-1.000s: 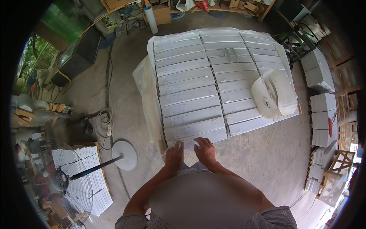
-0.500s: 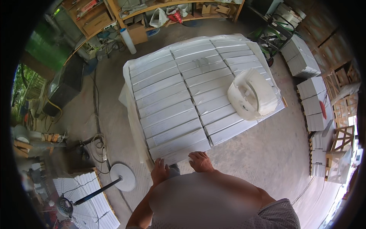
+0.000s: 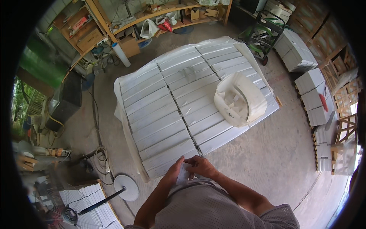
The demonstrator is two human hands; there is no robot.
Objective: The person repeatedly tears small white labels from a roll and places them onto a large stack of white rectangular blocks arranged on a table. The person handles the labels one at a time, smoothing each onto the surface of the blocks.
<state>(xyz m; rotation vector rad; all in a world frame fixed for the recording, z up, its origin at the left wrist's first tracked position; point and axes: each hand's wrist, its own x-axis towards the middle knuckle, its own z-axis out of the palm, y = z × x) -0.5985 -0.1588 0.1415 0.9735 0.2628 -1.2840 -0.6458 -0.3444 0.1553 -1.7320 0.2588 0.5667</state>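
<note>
My left hand (image 3: 175, 170) and my right hand (image 3: 201, 167) are close together just beyond my body, at the near edge of the stack. Between them is a small pale, thin piece (image 3: 183, 175), sheet-like; its exact kind is unclear. The left hand's fingers close along its left side. Bent fingers of the right hand pinch at its upper part. Past the hands lie long white boxes (image 3: 156, 126) in rows, partly wrapped in clear film. A cut-open white plastic tub (image 3: 256, 100) with small pale pieces inside stands on the boxes at right.
A pedestal fan (image 3: 70, 215) with a round white base (image 3: 126, 187) stands at lower left, near a coiled cable (image 3: 101, 158). A hand truck (image 3: 263, 36) is at far right. More white stacks (image 3: 310, 95) line the right side. Wooden shelves (image 3: 171, 23) run along the back.
Both hands have left the nearest box's front side and come together by my body, with the pale piece now between them. The view has shifted, moving the stack slightly left.
</note>
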